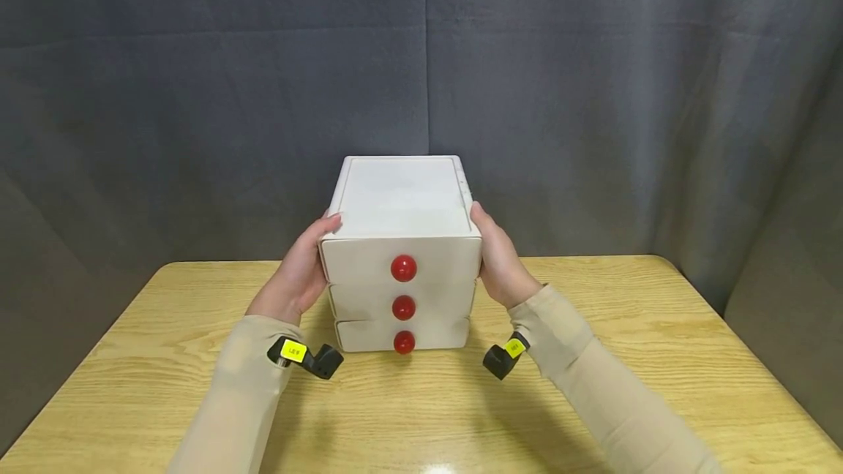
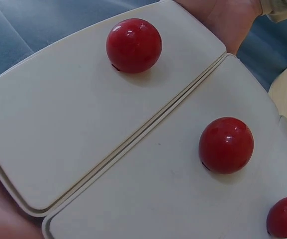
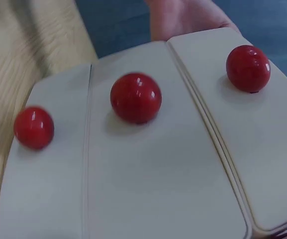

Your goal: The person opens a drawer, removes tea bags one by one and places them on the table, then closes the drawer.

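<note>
A white mini chest of drawers [image 1: 403, 196] stands upright in the middle of the head view, its three stacked drawer fronts facing me. Each front carries a round red knob: the top knob [image 1: 404, 268], the middle knob [image 1: 404, 307] and the bottom knob [image 1: 405, 342]. My left hand [image 1: 299, 269] grips the left side, thumb over the top edge, its other fingers mostly hidden behind the side wall. On the opposite side my right hand [image 1: 502, 258] holds the right wall, thumb along the upper edge. Both wrist views show the drawer fronts [image 2: 78, 109] closely, all pushed in.
Beneath the chest is a light wood-grain table [image 1: 626, 357] with rounded far corners. Grey curtains [image 1: 197, 93] hang behind it and along the sides. Small black wrist cameras [image 1: 323, 361] sit on both sleeved forearms, in front of the chest's lower corners.
</note>
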A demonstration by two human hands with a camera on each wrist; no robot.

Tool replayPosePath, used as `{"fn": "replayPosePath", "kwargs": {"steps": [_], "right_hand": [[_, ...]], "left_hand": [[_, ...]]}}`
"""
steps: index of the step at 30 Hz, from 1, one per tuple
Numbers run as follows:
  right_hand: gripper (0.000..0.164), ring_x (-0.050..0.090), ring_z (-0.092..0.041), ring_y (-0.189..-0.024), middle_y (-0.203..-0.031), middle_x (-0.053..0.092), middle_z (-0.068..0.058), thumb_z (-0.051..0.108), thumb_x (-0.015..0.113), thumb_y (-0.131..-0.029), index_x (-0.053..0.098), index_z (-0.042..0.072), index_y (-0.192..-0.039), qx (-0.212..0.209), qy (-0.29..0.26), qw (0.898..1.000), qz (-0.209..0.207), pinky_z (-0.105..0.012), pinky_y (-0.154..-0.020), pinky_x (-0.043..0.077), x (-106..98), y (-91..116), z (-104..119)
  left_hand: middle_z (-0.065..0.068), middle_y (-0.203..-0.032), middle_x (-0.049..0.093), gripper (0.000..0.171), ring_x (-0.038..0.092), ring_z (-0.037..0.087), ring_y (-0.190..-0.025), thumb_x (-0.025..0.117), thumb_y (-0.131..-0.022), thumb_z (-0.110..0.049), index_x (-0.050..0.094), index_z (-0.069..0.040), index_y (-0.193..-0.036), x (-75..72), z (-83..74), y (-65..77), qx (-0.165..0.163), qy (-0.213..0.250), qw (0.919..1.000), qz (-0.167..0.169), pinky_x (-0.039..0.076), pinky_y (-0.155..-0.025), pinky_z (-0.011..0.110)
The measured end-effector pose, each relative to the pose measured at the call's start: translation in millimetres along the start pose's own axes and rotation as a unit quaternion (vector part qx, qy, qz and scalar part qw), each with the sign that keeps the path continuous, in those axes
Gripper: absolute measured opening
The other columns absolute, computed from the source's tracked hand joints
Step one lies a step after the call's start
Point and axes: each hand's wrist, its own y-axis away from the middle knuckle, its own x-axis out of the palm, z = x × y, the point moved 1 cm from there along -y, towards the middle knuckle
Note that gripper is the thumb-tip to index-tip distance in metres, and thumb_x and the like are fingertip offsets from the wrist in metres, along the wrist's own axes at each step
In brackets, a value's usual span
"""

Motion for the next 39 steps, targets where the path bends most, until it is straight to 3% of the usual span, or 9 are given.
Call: {"fn": "replayPosePath", "kwargs": {"steps": [7, 14, 20, 24, 26, 28, 34, 36, 39], "right_hand": [[0.059, 0.052, -0.023, -0.095, -0.12, 0.051, -0.021, 0.043, 0.025, -0.105, 0.036, 0.001, -0.146, -0.005, 0.082, 0.996, -0.032, -0.038, -0.079, 0.044, -5.2, -0.3, 5.6], [0.051, 0.044, -0.033, -0.125, -0.142, 0.042, -0.023, 0.028, 0.037, -0.106, 0.035, -0.005, -0.145, -0.06, 0.137, 0.986, -0.076, -0.048, -0.103, 0.037, -3.2, 2.6, 15.3], [0.044, 0.036, -0.032, -0.134, -0.147, 0.038, -0.02, 0.021, 0.047, -0.103, 0.045, -0.005, -0.138, -0.144, 0.217, 0.961, -0.098, -0.048, -0.108, 0.029, 7.5, 13.0, 26.0], [0.04, 0.028, -0.034, -0.137, -0.148, 0.034, -0.02, 0.017, 0.053, -0.099, 0.05, -0.007, -0.131, -0.208, 0.26, 0.936, -0.113, -0.053, -0.109, 0.023, 15.6, 22.1, 30.2], [0.037, 0.029, -0.035, -0.136, -0.146, 0.037, -0.021, 0.015, 0.056, -0.097, 0.054, -0.008, -0.127, -0.248, 0.282, 0.919, -0.119, -0.055, -0.107, 0.025, 19.8, 26.4, 30.9], [0.033, 0.032, -0.038, -0.131, -0.141, 0.041, -0.022, 0.011, 0.06, -0.094, 0.057, -0.008, -0.121, -0.302, 0.315, 0.892, -0.123, -0.056, -0.104, 0.028, 23.5, 29.9, 30.3], [0.025, 0.045, -0.043, -0.112, -0.12, 0.054, -0.025, 0.004, 0.07, -0.084, 0.062, -0.003, -0.107, -0.459, 0.432, 0.766, -0.126, -0.056, -0.093, 0.036, 33.2, 35.0, 20.7], [0.025, 0.048, -0.043, -0.106, -0.115, 0.056, -0.024, 0.003, 0.072, -0.081, 0.063, -0.002, -0.104, -0.481, 0.45, 0.743, -0.12, -0.055, -0.089, 0.038, 36.2, 36.4, 16.9], [0.024, 0.049, -0.04, -0.099, -0.11, 0.057, -0.021, 0.004, 0.074, -0.08, 0.064, 0.0, -0.102, -0.491, 0.467, 0.726, -0.116, -0.052, -0.084, 0.04, 39.4, 38.0, 12.1]], "left_hand": [[0.007, -0.159, -0.003, 0.066, 0.002, 0.024, -0.139, 0.028, -0.1, -0.035, -0.004, -0.018, -0.156, -0.7, 1.4, -1.0, -0.002, -0.006, 1.0, -0.006, 0.0, -0.111, 0.049], [0.006, -0.159, -0.001, 0.066, 0.003, 0.023, -0.139, 0.028, -0.101, -0.038, -0.002, -0.018, -0.157, -2.8, 2.6, -1.1, 0.003, -0.002, 0.9999, -0.01, 0.001, -0.111, 0.048], [0.006, -0.16, 0.002, 0.065, 0.006, 0.022, -0.141, 0.027, -0.102, -0.043, 0.003, -0.016, -0.157, -5.9, 5.0, -0.9, 0.007, -0.004, 0.9998, -0.018, 0.002, -0.112, 0.046], [0.007, -0.16, 0.003, 0.064, 0.006, 0.021, -0.141, 0.026, -0.103, -0.041, 0.004, -0.015, -0.157, -7.0, 6.1, -0.1, 0.004, 0.011, 0.9998, -0.017, 0.002, -0.113, 0.042], [0.007, -0.16, 0.003, 0.064, 0.006, 0.02, -0.141, 0.027, -0.103, -0.04, 0.003, -0.014, -0.157, -7.2, 5.9, 0.3, -0.001, 0.014, 0.9997, -0.017, 0.002, -0.113, 0.042], [0.008, -0.16, 0.003, 0.064, 0.006, 0.021, -0.14, 0.027, -0.103, -0.039, 0.002, -0.014, -0.157, -6.9, 5.7, 0.3, -0.002, 0.015, 0.9998, -0.016, 0.002, -0.113, 0.042], [0.011, -0.158, 0.004, 0.065, 0.007, 0.024, -0.139, 0.027, -0.102, -0.038, 0.003, -0.012, -0.156, -6.3, 6.6, -1.2, -0.002, 0.013, 0.9998, -0.014, 0.003, -0.112, 0.045], [0.011, -0.157, 0.005, 0.065, 0.007, 0.025, -0.139, 0.027, -0.102, -0.038, 0.003, -0.011, -0.156, -6.2, 6.9, -1.6, -0.002, 0.011, 0.9998, -0.015, 0.003, -0.112, 0.045], [0.011, -0.157, 0.005, 0.066, 0.008, 0.025, -0.139, 0.027, -0.101, -0.039, 0.003, -0.011, -0.156, -6.3, 7.1, -2.2, -0.003, 0.007, 0.9998, -0.018, 0.004, -0.112, 0.045]]}}
